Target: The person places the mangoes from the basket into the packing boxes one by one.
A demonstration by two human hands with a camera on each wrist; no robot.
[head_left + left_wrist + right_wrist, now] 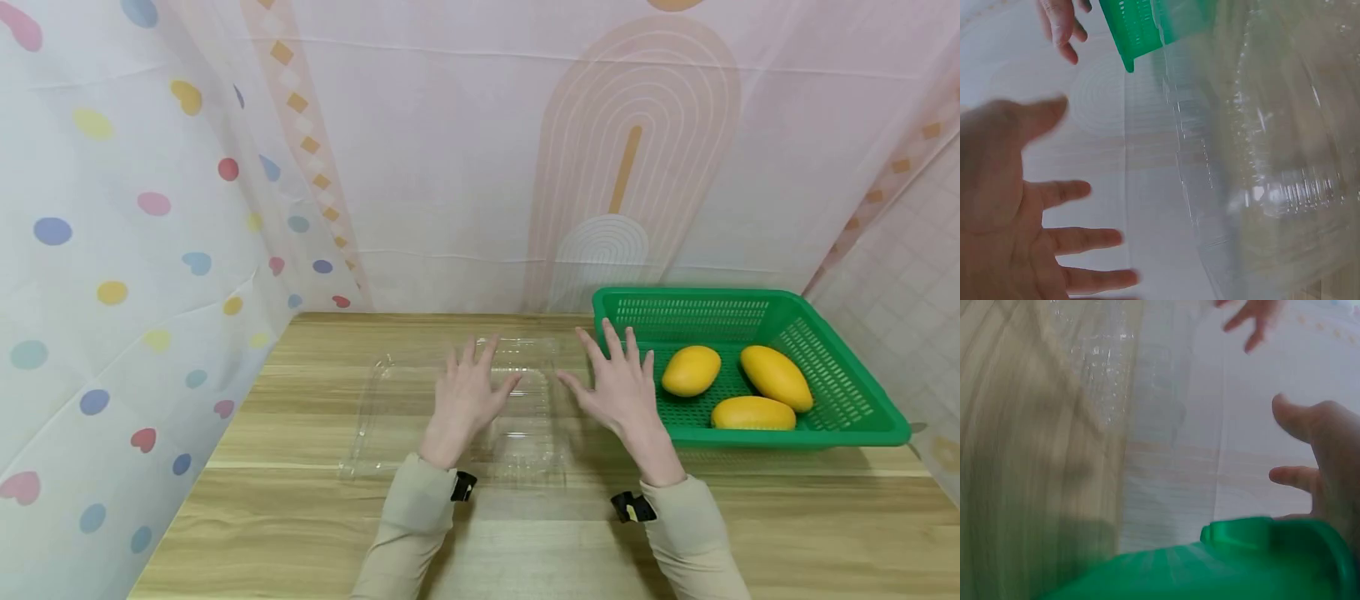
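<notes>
A clear plastic clamshell box [525, 408] lies opened out on the wooden table, its two halves side by side. My left hand [465, 400] hovers over its middle with the fingers spread, holding nothing. In the left wrist view the box [1291, 156] shows to the right of that hand. My right hand [622, 392], also spread and holding nothing, is raised between the box and a green plastic basket [795, 437], overlapping the basket's left edge in the head view. Inside the basket lie three yellow mangoes: one at left [691, 372], another at right [777, 378], the third in front [753, 413].
The wooden table [247, 492] carries the box and the basket, with the basket at the right. Behind it hangs a pale patterned curtain [450, 167]; a dotted one [112, 333] hangs along the left side. Each wrist bears a small black device.
</notes>
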